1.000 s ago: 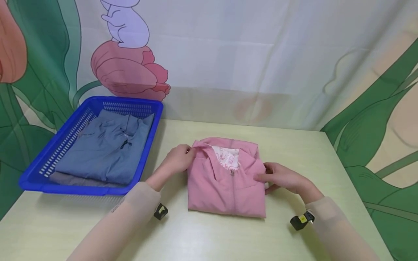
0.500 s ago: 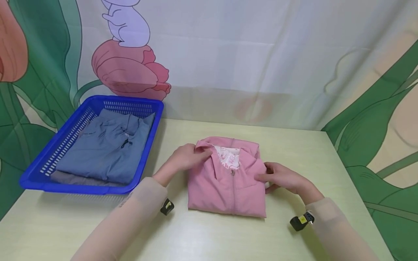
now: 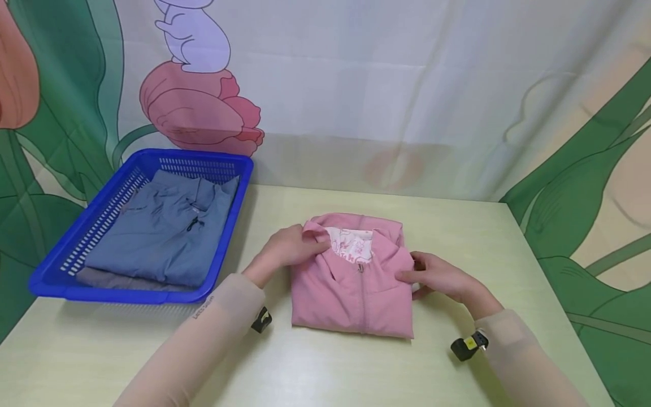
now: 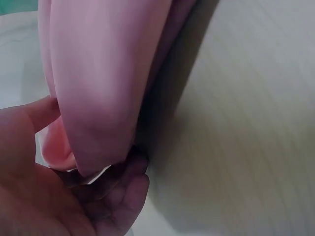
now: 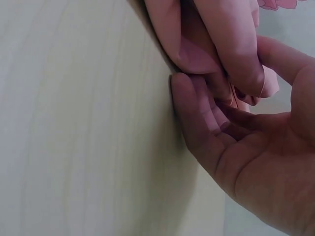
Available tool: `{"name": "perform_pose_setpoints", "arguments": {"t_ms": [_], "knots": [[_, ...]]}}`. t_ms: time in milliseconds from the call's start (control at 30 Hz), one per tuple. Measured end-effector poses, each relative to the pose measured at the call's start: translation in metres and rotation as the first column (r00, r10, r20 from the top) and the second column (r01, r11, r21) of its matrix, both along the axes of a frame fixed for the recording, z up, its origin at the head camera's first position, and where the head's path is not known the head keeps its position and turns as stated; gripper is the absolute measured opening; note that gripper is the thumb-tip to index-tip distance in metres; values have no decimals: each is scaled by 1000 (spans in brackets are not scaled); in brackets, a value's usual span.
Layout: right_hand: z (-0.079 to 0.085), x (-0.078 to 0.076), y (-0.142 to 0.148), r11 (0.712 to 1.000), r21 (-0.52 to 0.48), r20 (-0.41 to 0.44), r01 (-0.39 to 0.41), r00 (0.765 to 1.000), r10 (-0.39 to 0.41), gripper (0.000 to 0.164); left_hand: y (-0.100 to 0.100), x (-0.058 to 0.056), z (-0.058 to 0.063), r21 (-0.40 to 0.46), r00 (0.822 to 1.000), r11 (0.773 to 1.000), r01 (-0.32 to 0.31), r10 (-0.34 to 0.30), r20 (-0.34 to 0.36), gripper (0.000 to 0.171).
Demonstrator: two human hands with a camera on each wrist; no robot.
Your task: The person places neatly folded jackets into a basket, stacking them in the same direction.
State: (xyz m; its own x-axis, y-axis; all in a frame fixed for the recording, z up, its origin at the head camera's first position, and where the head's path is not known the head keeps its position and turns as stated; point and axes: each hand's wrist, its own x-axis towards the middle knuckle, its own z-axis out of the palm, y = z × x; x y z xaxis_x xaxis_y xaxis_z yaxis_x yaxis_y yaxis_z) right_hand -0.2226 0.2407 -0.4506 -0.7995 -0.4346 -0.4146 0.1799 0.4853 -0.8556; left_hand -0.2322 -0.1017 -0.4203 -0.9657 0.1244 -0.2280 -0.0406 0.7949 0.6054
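A folded pink zip-up jacket (image 3: pixel 351 299) lies on the table with its collar end away from me, and a white printed lining shows at the neck. My left hand (image 3: pixel 290 246) grips its upper left edge, thumb on top near the collar and fingers under the fold. In the left wrist view, the pink cloth (image 4: pixel 98 83) hangs between thumb and curled fingers. At the jacket's right edge my right hand (image 3: pixel 445 277) pinches the fabric, thumb above. The right wrist view shows the fingers (image 5: pixel 184 98) tucked beneath the folded layers, close over the tabletop.
A blue plastic basket (image 3: pixel 231 226) stands at the left of the table (image 3: pixel 346 373). In it a folded blue-grey garment (image 3: pixel 163 237) lies over a greyish one (image 3: pixel 127 281). Behind the table hangs a printed curtain (image 3: pixel 346 102).
My left hand has shifted slightly right, its thumb now over the jacket's collar edge. More of the printed lining shows at the neck. My right hand stays in place.
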Motion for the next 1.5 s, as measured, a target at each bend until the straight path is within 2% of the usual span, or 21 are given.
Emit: {"name": "perform_pose_setpoints", "arguments": {"t_ms": [100, 333, 467, 567, 733, 867, 1033, 1133, 1233, 1333, 1500], "knots": [[0, 1, 0, 1000, -1, -3, 7, 1000, -7, 67, -2, -5, -1, -7, 1000, 1000, -12, 13, 13, 75], [-2, 2, 1, 1000, -14, 4, 15, 1000, -15, 68, -9, -14, -5, 20, 999, 1000, -24, 23, 27, 61], [-1, 2, 1, 1000, -13, -3, 15, 1000, -15, 68, -11, -16, -5, 48, 998, 997, -54, 55, -5, 58], [-1, 3, 1, 1000, -17, -6, 14, 1000, -14, 69, -13, -15, -1, 83, 997, 994, -65, 69, -45, 56], [-1, 3, 1, 1000, -24, -1, 14, 1000, -14, 71, -17, -15, 12, 156, 998, 987, -22, 30, -51, 55], [-1, 3, 2, 1000, -27, 0, 16, 1000, -16, 72, -16, -16, 19, 144, 997, 990, -14, 24, -68, 57], [-2, 3, 2, 999, -33, 1, 16, 1000, -16, 71, -18, -21, 18, 104, 994, 994, -26, 36, -101, 49], [-3, 3, 2, 999, -37, -2, 14, 1000, -14, 70, -18, -24, 17, 105, 996, 994, -30, 38, -77, 47], [-3, 3, 3, 999, -39, -5, 14, 1000, -15, 70, -17, -27, 18, 112, 998, 993, -26, 31, -47, 53], [-3, 3, 3, 999, -42, -4, 14, 1000, -14, 70, -14, -28, 19, 120, 999, 993, -3, 7, -37, 56], [-2, 3, 3, 999, -46, -5, 8, 1000, -8, 70, -10, -29, 22, 127, 996, 989, 80, -75, -43, 47]]}}
